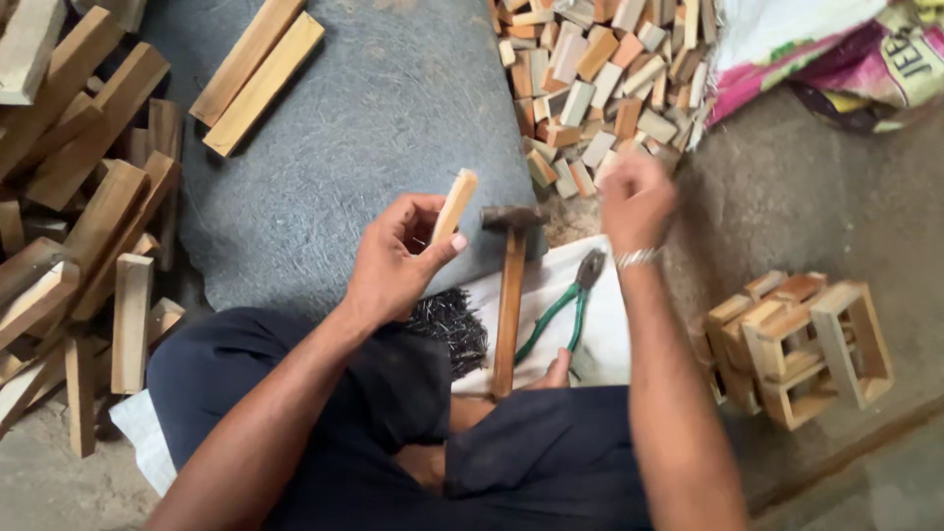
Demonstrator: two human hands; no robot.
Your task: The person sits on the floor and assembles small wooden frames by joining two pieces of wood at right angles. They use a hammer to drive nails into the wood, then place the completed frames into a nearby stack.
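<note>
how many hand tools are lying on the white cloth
2: a hammer lying at the cloth's middle, and green-handled pliers just right of it. Others may be hidden under the arms.
</note>
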